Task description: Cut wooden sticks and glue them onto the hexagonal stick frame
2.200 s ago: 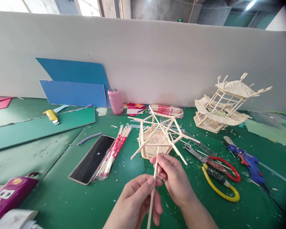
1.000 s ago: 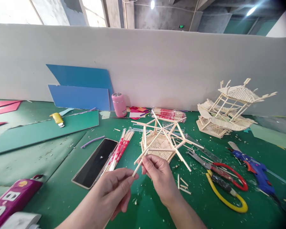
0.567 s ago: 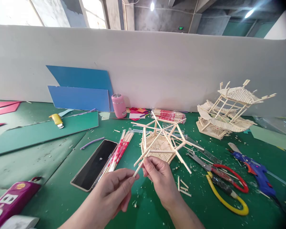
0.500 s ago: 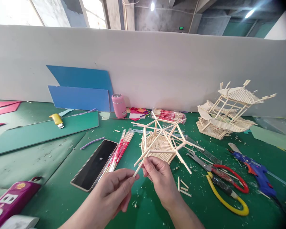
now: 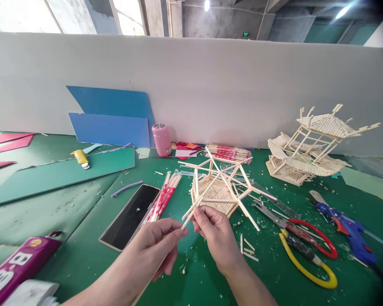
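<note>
My left hand (image 5: pixel 159 246) is closed round a thin wooden stick (image 5: pixel 187 220), whose lower length shows below the palm. My right hand (image 5: pixel 212 231) pinches the same stick near its upper end, thumb on top. That end lies alongside a projecting stick at the near left corner of a wooden stick model (image 5: pixel 221 203). Whether the two sticks touch is unclear. The model has a woven-looking, many-sided base, short posts and crossed sticks on top. Short cut sticks (image 5: pixel 249 250) lie to the right of my right hand.
Scissors (image 5: pixel 301 242) with red and yellow handles and a blue glue gun (image 5: pixel 344 229) lie right. A pagoda-like stick model (image 5: pixel 306 148) stands behind them. Left are a phone (image 5: pixel 130 216), bagged sticks (image 5: pixel 166 195), a yellow cutter (image 5: pixel 80 158) and a purple case (image 5: pixel 22 263). A pink cup (image 5: pixel 162 140) stands behind.
The view has shifted slightly. My left hand sits a little lower along the stick, and more of the stick's lower length shows below it. My right hand keeps its pinch by the model's corner.
</note>
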The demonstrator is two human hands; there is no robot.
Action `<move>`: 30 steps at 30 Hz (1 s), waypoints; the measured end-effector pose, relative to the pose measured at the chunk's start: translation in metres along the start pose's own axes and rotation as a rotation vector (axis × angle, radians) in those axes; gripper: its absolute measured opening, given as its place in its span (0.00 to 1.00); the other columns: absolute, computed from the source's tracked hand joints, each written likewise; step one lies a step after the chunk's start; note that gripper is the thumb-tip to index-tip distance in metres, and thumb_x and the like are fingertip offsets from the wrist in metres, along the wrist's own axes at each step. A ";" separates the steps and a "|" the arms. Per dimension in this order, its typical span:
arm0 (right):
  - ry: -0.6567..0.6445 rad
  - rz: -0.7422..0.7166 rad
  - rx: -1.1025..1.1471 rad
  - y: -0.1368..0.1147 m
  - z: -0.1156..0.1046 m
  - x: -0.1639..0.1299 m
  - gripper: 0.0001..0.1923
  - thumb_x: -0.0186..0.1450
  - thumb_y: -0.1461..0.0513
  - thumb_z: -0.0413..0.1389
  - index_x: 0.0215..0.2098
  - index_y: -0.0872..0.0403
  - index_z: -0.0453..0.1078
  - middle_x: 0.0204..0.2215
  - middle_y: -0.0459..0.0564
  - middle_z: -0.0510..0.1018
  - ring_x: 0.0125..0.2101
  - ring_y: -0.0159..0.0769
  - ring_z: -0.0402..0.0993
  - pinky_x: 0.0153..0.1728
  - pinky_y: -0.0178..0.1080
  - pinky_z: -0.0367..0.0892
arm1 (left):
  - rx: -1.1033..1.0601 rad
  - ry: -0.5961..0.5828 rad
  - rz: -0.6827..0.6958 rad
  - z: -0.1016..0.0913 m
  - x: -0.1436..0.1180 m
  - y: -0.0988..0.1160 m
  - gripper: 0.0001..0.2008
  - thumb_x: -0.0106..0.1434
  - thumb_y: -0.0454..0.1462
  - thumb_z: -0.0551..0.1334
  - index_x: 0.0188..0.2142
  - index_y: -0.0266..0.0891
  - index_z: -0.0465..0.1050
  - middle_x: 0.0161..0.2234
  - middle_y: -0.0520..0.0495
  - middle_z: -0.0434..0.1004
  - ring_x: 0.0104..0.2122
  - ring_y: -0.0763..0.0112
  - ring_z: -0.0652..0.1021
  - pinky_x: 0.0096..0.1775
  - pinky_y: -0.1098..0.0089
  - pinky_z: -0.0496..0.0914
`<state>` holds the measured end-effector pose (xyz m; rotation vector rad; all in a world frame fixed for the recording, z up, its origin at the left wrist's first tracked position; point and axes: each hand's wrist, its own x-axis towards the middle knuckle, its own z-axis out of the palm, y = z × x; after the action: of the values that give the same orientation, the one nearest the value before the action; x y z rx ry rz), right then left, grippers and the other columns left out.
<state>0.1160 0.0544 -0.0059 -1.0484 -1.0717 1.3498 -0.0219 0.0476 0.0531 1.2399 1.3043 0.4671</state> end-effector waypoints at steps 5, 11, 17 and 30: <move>0.001 -0.001 -0.023 0.000 0.000 0.001 0.16 0.63 0.54 0.49 0.24 0.55 0.66 0.18 0.42 0.62 0.21 0.28 0.57 0.23 0.33 0.53 | -0.056 -0.001 -0.040 -0.002 0.004 0.003 0.15 0.56 0.48 0.57 0.25 0.37 0.65 0.11 0.57 0.60 0.14 0.79 0.56 0.17 0.78 0.51; 0.004 -0.002 -0.033 0.001 -0.001 0.002 0.16 0.63 0.54 0.49 0.24 0.55 0.66 0.18 0.42 0.62 0.21 0.27 0.57 0.23 0.33 0.53 | -0.106 -0.017 -0.068 -0.005 0.007 0.002 0.14 0.58 0.46 0.55 0.26 0.37 0.67 0.12 0.56 0.62 0.15 0.78 0.58 0.18 0.78 0.52; -0.001 -0.009 -0.032 0.001 0.000 0.001 0.15 0.63 0.55 0.49 0.24 0.55 0.67 0.18 0.42 0.63 0.22 0.28 0.58 0.25 0.33 0.55 | -0.150 -0.055 -0.088 -0.008 0.010 0.003 0.14 0.59 0.45 0.55 0.27 0.37 0.67 0.12 0.56 0.63 0.15 0.78 0.58 0.18 0.78 0.53; 0.002 -0.015 -0.044 0.000 0.000 0.000 0.15 0.63 0.55 0.49 0.24 0.55 0.67 0.18 0.42 0.63 0.21 0.27 0.58 0.23 0.33 0.54 | -0.153 -0.072 -0.089 -0.007 0.014 0.001 0.13 0.60 0.43 0.54 0.26 0.37 0.67 0.12 0.55 0.62 0.15 0.79 0.58 0.16 0.80 0.53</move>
<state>0.1157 0.0549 -0.0057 -1.0716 -1.1101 1.3187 -0.0240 0.0628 0.0492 1.0583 1.2342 0.4462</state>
